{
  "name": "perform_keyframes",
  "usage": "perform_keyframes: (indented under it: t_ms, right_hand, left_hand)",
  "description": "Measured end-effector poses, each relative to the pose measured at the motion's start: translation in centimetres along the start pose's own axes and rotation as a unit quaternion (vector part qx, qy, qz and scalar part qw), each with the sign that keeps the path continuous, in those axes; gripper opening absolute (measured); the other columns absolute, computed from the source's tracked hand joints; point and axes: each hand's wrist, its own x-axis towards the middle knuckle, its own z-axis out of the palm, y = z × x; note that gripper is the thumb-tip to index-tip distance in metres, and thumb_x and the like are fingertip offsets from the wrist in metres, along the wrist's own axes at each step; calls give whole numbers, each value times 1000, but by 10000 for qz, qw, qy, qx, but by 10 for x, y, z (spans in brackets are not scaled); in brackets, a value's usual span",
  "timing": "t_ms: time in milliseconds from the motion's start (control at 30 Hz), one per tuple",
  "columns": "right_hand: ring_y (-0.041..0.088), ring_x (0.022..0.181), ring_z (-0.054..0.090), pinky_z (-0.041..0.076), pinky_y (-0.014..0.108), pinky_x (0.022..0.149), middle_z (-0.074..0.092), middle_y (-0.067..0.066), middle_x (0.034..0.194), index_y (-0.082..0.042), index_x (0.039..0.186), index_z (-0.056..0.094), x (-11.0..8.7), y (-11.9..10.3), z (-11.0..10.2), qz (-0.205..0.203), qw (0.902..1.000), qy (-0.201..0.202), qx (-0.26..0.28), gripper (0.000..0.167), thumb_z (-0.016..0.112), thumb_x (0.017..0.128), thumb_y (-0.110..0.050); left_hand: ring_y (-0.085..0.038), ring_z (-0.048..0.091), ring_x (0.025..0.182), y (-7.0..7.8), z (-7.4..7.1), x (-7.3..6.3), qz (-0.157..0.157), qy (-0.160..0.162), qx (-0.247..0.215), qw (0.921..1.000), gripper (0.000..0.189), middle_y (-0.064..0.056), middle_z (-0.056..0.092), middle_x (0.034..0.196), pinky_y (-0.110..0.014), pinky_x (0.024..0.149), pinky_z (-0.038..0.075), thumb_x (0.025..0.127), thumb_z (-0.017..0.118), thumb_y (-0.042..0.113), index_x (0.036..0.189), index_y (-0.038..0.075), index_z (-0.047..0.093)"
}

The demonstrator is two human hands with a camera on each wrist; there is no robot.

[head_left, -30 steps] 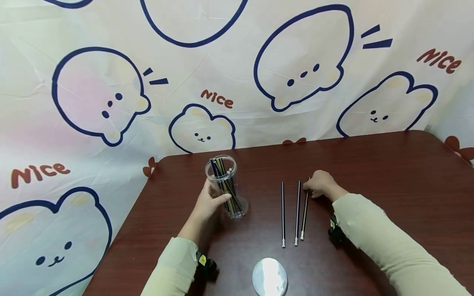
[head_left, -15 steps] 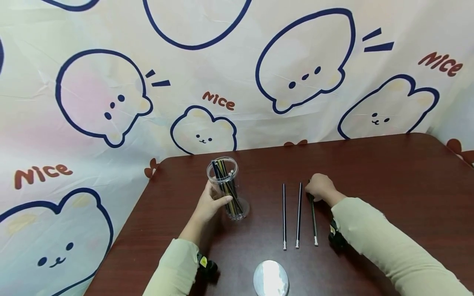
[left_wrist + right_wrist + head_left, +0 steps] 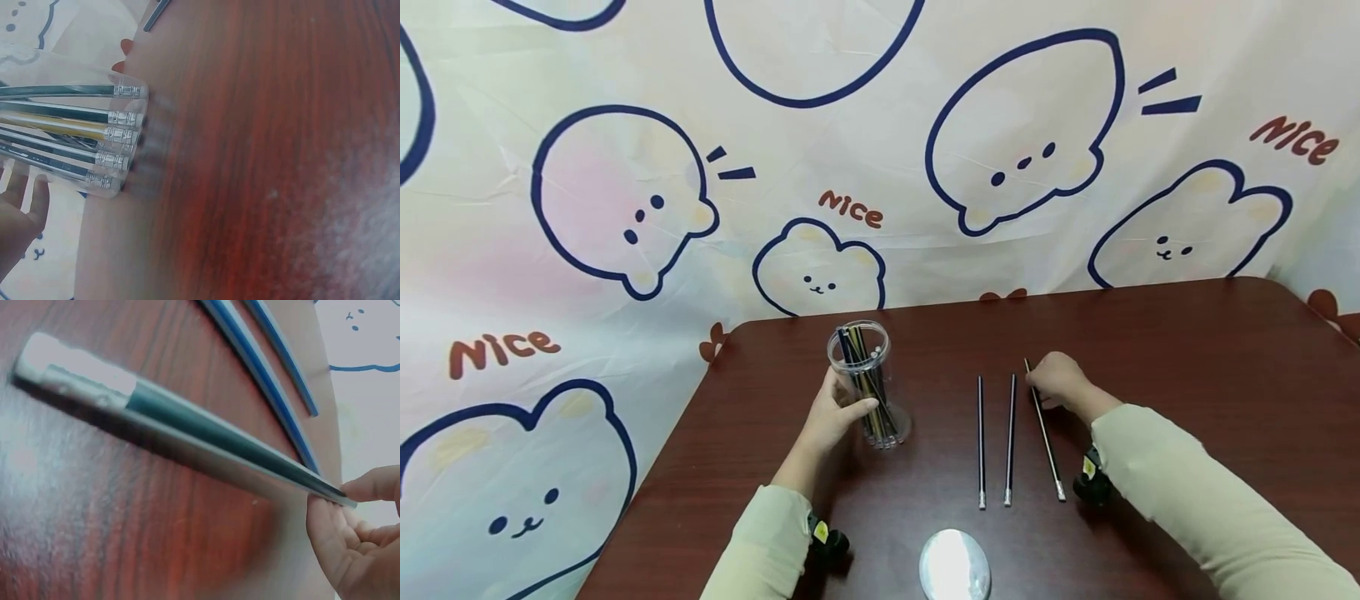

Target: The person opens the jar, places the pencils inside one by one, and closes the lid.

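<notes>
My left hand [image 3: 835, 417] grips a clear plastic jar [image 3: 886, 342] from its left side, thumb across the front. Inside stand several pencils [image 3: 869, 385], dark and gold; in the left wrist view their metal-banded eraser ends [image 3: 119, 134] sit at the jar's bottom. Between thumb and fingers my right hand [image 3: 1062, 385] pinches a dark green pencil [image 3: 206, 434] near its far end. That pencil slants on the table, its white eraser end toward me. To its left two dark blue pencils [image 3: 981, 442] lie roughly side by side, erasers also pointing my way.
A round, shiny clear lid [image 3: 955, 567] lies at the near middle of the brown wooden table [image 3: 1187, 400]. Behind the table's far edge hangs a pale cloth [image 3: 925, 275] printed with cartoon bears.
My right hand has shifted a little right with its pencil, whose eraser end has swung rightward, away from the other two. My left hand keeps its hold on the jar.
</notes>
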Motion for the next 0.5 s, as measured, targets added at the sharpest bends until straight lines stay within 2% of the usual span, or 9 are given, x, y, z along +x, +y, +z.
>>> perform_keyframes:
  t_ms: [133,267,367,500]
  right_hand:
    - [18,63,48,48,32,57,49,13,82,8,81,51,-2,-5,0,-315,9992,-6,262,14,44,83,-4]
    - [18,65,48,48,32,58,48,14,87,9,94,48,-2,-11,1,-635,9962,-94,582,19,44,85,-7]
    - [18,66,48,48,32,59,47,15,89,8,101,43,-3,-16,2,-805,9923,-201,920,22,46,86,-8]
    - [17,65,48,48,33,60,47,14,87,9,104,40,-6,-26,4,-960,9870,-268,1262,26,47,85,-6]
  left_hand:
    - [-19,48,97,5,2,-2,-36,-18,-147,9999,62,-11,49,113,-34,82,36,74,61,0,127,12,30]
    - [-19,48,95,15,5,-6,-29,16,-137,9999,60,-12,48,112,-34,81,37,74,60,-2,125,9,31]
    - [-19,48,94,21,7,-10,-5,54,11,10000,58,-13,47,113,-34,79,38,74,61,2,123,7,30]
    - [-20,47,95,14,4,-7,-92,68,49,9999,56,-11,46,115,-35,79,38,75,62,5,122,9,32]
